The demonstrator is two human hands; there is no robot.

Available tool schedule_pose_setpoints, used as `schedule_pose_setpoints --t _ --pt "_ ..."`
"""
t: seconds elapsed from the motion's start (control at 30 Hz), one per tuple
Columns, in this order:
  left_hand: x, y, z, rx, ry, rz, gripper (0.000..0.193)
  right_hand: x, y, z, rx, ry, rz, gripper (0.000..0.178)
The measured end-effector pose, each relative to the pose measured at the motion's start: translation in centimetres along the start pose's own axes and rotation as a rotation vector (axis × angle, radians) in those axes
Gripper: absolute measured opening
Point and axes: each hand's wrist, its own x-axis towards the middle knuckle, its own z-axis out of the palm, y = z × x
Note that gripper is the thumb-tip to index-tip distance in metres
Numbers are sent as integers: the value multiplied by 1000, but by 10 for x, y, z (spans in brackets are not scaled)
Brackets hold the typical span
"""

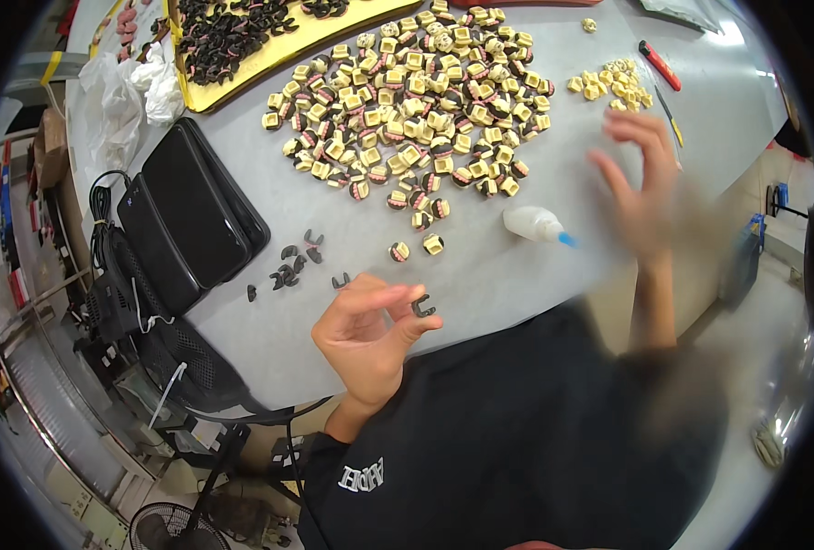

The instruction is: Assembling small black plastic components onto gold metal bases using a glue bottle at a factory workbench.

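The person's left grip (367, 337) is in front of the near part of the grey tabletop (489, 293), with thumb and forefinger pinching a small black U-shaped piece (425, 308), its prongs pointing to the right. The right grip (647, 188), blurred, is raised toward the right side, released as far as the blur shows, with the thumb and the fingers apart. Beside it on the left, a white bottle (530, 223) lies on its side, its blue tip (567, 239) turned toward the person. Just beyond the fingers is a small cluster of plain cream pieces (628, 84), and near that lie a red-handled tool (660, 66) and a thin tool with a yellow section (671, 115). A large heap of cream, black and pink pieces (416, 110) covers the middle of the tabletop, two similar cream pieces (433, 244) lying apart at its near side. To the left, several loose black pieces (288, 273) lie scattered, with one black U-shaped piece (341, 280) close to the left grip. Farther left sits a flat black device (187, 206), and beyond it a yellow tray (320, 39) carries many dark pieces (228, 41)
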Motion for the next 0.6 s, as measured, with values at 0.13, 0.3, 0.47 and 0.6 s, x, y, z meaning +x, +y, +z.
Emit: schedule_pose_setpoints --t 0.13,0.3,0.47,0.6 --pt "-1 0 1 1 -10 -12 38 26 -5 5 -445 163 83 24" --pt "-2 1 -1 26 6 14 38 36 10 12 -421 151 113 20" --pt "-1 0 -3 40 -12 38 38 36 11 6 -442 127 70 18" --pt "0 0 -2 41 -42 57 37 36 1 5 -284 232 121 16"
